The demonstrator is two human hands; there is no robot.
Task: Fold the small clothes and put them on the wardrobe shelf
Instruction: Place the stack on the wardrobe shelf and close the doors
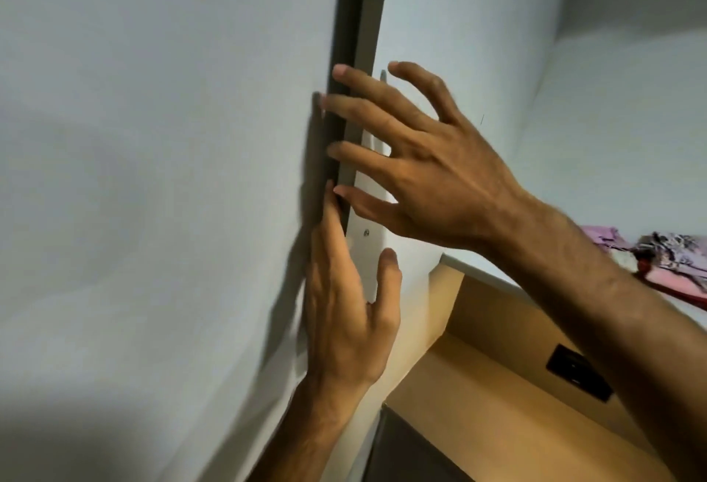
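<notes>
Both my hands are at the edge of a white wardrobe door [164, 175]. My left hand [346, 313] lies flat against the door, its straight fingers reaching up along the dark door edge [346, 22]. Just above it, my right hand [417, 168] is spread, its fingertips touching that same edge. Neither hand holds anything. Folded small clothes, a pink piece [600, 236] and a patterned pink and black piece [673, 259], lie on the white wardrobe shelf [455, 263] at the right, partly behind my right forearm.
A white metal bracket with a screw [366, 232] runs down the inner side of the door edge. Below the shelf is a beige wooden compartment [497, 386] with a black plate [579, 370] on its back wall. White wardrobe walls rise at the upper right.
</notes>
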